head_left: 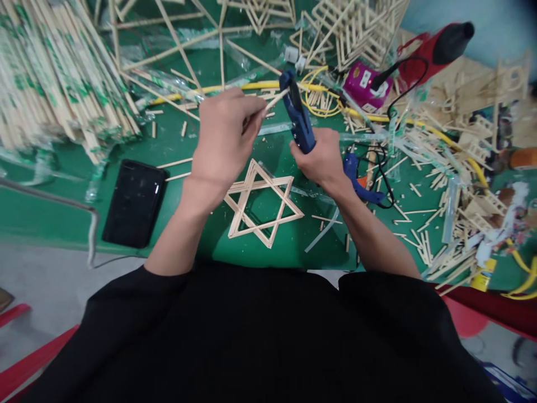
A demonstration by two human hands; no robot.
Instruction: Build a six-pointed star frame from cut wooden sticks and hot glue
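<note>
Raised over the green table (pixel 201 224), my left hand (pixel 226 134) pinches a thin wooden stick (pixel 277 99). The stick's far end lies at the jaws of a dark blue hand cutter (pixel 300 120). Wrapped round the cutter's handles is my right hand (pixel 321 157). Below both hands, a six-pointed star (pixel 274 226) built from wooden sticks lies flat on the table. My left wrist covers part of its left side. Two sticks (pixel 178 163) reach out from behind my left forearm. Near my right wrist lies a blue glue gun (pixel 361 182) with a black cord.
Bundled sticks in green-printed wrappers (pixel 54 78) fill the left, above a black tablet-like object (pixel 135 202). Stick frames (pixel 356 28) stand at the back. A purple box (pixel 368 85), a red heat-gun-like tool (pixel 436 53), yellow cable (pixel 465 151) and stick offcuts (pixel 423 246) crowd the right.
</note>
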